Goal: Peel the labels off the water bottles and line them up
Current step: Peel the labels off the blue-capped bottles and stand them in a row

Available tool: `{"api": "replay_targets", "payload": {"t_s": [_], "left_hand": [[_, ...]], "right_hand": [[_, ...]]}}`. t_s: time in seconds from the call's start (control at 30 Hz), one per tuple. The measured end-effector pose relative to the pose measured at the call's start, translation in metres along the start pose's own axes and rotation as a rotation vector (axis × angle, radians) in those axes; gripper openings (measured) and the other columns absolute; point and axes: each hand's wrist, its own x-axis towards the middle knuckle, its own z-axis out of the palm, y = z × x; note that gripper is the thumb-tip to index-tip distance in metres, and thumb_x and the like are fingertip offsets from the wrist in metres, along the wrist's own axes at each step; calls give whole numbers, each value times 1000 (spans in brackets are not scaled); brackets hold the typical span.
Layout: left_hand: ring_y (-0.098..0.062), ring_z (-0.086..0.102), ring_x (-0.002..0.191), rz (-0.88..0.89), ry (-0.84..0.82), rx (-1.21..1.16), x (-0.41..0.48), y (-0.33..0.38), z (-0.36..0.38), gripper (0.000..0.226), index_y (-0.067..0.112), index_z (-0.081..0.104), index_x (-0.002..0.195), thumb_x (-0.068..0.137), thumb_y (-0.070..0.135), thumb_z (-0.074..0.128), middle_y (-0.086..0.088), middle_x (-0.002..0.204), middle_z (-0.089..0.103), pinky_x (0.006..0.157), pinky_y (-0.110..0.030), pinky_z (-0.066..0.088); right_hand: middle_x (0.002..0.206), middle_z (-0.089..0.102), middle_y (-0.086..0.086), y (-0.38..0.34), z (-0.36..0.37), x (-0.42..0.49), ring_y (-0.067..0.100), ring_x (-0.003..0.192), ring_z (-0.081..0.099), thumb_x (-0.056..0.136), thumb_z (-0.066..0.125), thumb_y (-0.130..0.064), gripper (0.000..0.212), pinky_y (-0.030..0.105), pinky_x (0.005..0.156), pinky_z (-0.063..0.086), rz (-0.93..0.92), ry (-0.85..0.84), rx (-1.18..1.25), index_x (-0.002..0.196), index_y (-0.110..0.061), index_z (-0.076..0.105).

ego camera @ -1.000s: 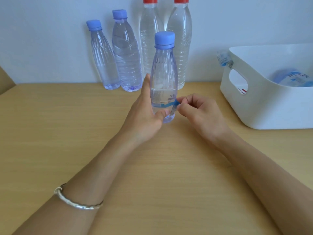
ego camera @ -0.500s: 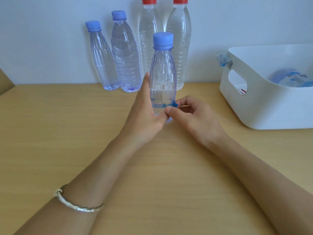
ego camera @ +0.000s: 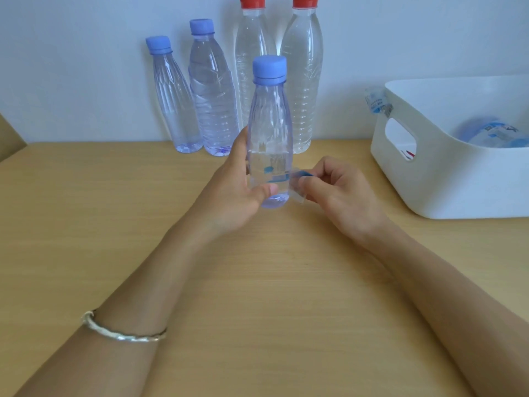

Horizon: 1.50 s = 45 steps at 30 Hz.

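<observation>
A silver bracelet (ego camera: 123,333) sits on the left forearm over the wooden table (ego camera: 86,224). Four bare bottles stand in a row against the back wall: a slim blue-capped bottle (ego camera: 174,110), a wider blue-capped bottle (ego camera: 213,110) touching it, then two tall red-capped bottles (ego camera: 249,81). In front of them the left hand (ego camera: 237,190) curls round the lower part of the held bottle (ego camera: 270,124), which is upright with its blue cap on. The right hand (ego camera: 337,196) pinches the clear label (ego camera: 297,181), partly peeled off to the bottle's right. Further right, a white bin (ego camera: 446,181) holds a labelled bottle (ego camera: 492,136), and a label scrap (ego camera: 378,103) clings to its rim
</observation>
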Motion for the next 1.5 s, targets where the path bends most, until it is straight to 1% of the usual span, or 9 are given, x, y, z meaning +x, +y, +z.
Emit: {"api": "replay_targets", "payload": {"t_s": [0.13, 0.3, 0.5, 0.6, 0.7, 0.8, 1.03, 1.17, 1.5], "left_hand": [[1, 41, 134, 9, -48, -46, 1, -4, -2, 94, 29, 3, 154, 86, 6, 64, 10, 146, 44, 113, -35, 36], [-8, 30, 143, 45, 76, -89, -3, 3, 11, 108, 38, 2, 152, 68, 34, 69, 6, 157, 29, 108, -45, 42], [-6, 45, 132, 37, 147, -18, -4, 8, 15, 117, 34, 9, 152, 54, 48, 70, 10, 147, 43, 104, -28, 43], [16, 51, 107, 73, 160, -33, -6, 11, 13, 96, 37, 26, 144, 66, 31, 81, 25, 123, 55, 82, -3, 42], [26, 50, 97, 75, 143, -26, -5, 10, 9, 86, 38, 31, 140, 73, 18, 82, 37, 110, 54, 79, -1, 43], [23, 53, 98, 43, 94, -31, -1, 6, 4, 86, 35, 31, 141, 74, 14, 81, 48, 93, 53, 84, -5, 44], [-15, 58, 122, 32, -14, -110, 2, -5, -4, 108, 27, 12, 152, 65, 28, 75, 0, 134, 56, 104, -44, 46], [-10, 56, 123, 1, 7, -114, 0, -4, 1, 111, 31, 5, 153, 61, 35, 69, 2, 133, 55, 88, -33, 52], [-13, 62, 114, -10, 115, -133, -1, 0, 9, 115, 42, 19, 145, 49, 52, 80, 1, 122, 63, 97, -46, 51]], "right_hand": [[89, 69, 22, -2, -1, -2, 42, 90, 64, 66, 64, -44, 28, 55, 81, 51, 17, -40, 32, 65, -18, 53], [78, 72, -6, 2, 0, -3, 4, 73, 62, 84, 67, -24, 7, 22, 74, 46, 10, -117, 54, 84, -19, 64], [88, 74, -3, -1, 3, -6, 2, 78, 65, 83, 70, -35, 22, 11, 69, 46, -1, -152, 58, 96, -18, 63], [81, 72, -1, 0, 6, -6, 8, 71, 61, 83, 68, -39, 23, 18, 65, 45, -17, -103, 7, 90, -17, 63], [82, 70, 12, 2, 5, -3, 10, 68, 54, 88, 65, -32, 21, 22, 63, 42, -8, -68, 4, 86, -12, 65], [73, 65, 2, 3, 1, -2, 8, 66, 52, 89, 65, -30, 20, 19, 60, 41, -2, -56, -20, 81, -12, 62], [99, 67, 27, 2, -2, -1, 43, 99, 64, 74, 64, -44, 23, 59, 86, 50, 23, -123, 37, 66, -26, 52], [77, 65, 21, 5, -3, -1, 21, 68, 55, 87, 68, -31, 22, 33, 65, 44, -6, -152, 25, 74, -16, 56], [76, 71, -5, -3, -3, -10, -3, 69, 60, 82, 69, -38, 22, 6, 65, 43, -18, -230, 38, 94, -20, 67]]}}
